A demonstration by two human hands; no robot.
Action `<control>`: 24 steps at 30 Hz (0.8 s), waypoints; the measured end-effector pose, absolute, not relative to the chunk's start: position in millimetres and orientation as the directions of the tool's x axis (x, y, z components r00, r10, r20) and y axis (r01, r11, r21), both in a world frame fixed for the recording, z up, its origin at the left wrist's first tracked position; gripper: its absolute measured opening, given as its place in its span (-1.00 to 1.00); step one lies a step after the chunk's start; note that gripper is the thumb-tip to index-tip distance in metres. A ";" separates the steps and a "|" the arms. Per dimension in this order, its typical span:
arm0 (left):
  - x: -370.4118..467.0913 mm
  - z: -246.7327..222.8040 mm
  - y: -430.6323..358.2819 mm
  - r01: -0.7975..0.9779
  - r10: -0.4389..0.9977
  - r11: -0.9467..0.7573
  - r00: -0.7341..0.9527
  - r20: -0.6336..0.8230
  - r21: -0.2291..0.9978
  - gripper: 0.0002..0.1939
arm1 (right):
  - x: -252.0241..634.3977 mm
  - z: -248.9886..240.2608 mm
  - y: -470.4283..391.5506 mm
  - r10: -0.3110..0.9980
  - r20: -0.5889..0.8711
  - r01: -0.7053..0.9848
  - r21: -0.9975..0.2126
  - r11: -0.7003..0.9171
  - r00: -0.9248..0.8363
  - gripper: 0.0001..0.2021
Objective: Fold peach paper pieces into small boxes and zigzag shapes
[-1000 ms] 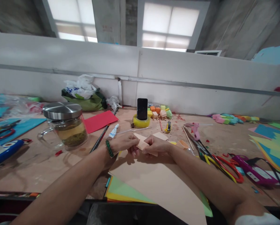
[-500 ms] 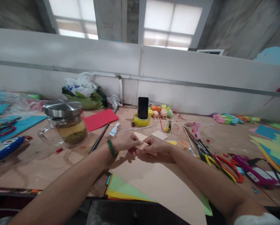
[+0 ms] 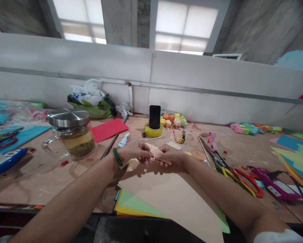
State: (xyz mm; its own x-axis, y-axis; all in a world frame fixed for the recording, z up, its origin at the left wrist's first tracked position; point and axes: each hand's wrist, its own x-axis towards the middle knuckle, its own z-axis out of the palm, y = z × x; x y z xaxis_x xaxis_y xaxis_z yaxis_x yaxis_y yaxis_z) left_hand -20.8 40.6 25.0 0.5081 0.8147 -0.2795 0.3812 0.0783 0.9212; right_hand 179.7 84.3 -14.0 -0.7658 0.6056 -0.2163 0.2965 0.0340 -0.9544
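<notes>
Between my two hands is a small piece of peach paper (image 3: 155,151), pinched from both sides. My left hand (image 3: 140,153), with a green bead bracelet (image 3: 118,157) at the wrist, grips its left end. On the other end, my right hand (image 3: 169,155) closes with thumb and fingers. Part of the paper is hidden by the fingers. Below them lies a large peach sheet (image 3: 171,195) on top of green and yellow sheets (image 3: 138,204). Another small peach piece (image 3: 174,145) rests just beyond my right hand.
A glass mug of tea (image 3: 77,140) stands at left. A phone (image 3: 154,117) is propped in a yellow tape roll (image 3: 153,131), near folded paper blocks (image 3: 170,118). To the right lie a pink glue gun (image 3: 212,141), scissors (image 3: 250,180) and a purple device (image 3: 279,185).
Both hands have shifted slightly, and the fingers have rearranged on the small peach paper, so more of its surface shows. The things on the table have stayed put.
</notes>
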 end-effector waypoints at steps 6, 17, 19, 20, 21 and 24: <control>-18.9 27.9 40.7 0.347 0.804 0.145 0.505 -0.314 0.927 -0.84 | 180.9 -16.2 85.6 0.600 -0.190 0.287 -0.956 0.069 -0.777 -0.49; -14.2 28.9 37.2 0.367 0.851 0.190 0.401 -0.339 0.911 -0.81 | 179.0 -23.0 84.9 0.608 -0.203 0.225 -0.973 -0.041 -0.768 -0.47; -12.4 30.0 36.4 0.386 0.860 0.195 0.374 -0.347 0.901 -0.82 | 179.2 -23.3 82.9 0.597 -0.228 0.206 -0.973 -0.107 -0.769 -0.45; -11.5 30.2 36.1 0.394 0.864 0.196 0.364 -0.349 0.898 -0.82 | 179.2 -23.3 82.2 0.589 -0.242 0.196 -0.970 -0.141 -0.771 -0.45; -10.6 30.1 35.9 0.401 0.865 0.196 0.359 -0.350 0.895 -0.81 | 179.2 -23.2 81.8 0.583 -0.252 0.189 -0.968 -0.167 -0.772 -0.45; -8.5 28.2 35.5 0.424 0.872 0.170 0.356 -0.336 0.889 -0.79 | 178.6 -22.2 81.9 0.562 -0.275 0.202 -0.961 -0.191 -0.780 -0.46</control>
State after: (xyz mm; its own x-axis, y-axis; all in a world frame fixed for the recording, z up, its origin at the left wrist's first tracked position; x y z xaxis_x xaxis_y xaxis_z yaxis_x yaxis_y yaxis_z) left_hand -8.5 35.5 28.2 0.3563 0.8718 -0.3363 0.4245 0.1696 0.8894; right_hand 178.6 81.9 -22.2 -0.7802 0.5616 -0.2755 0.2018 -0.1909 -0.9607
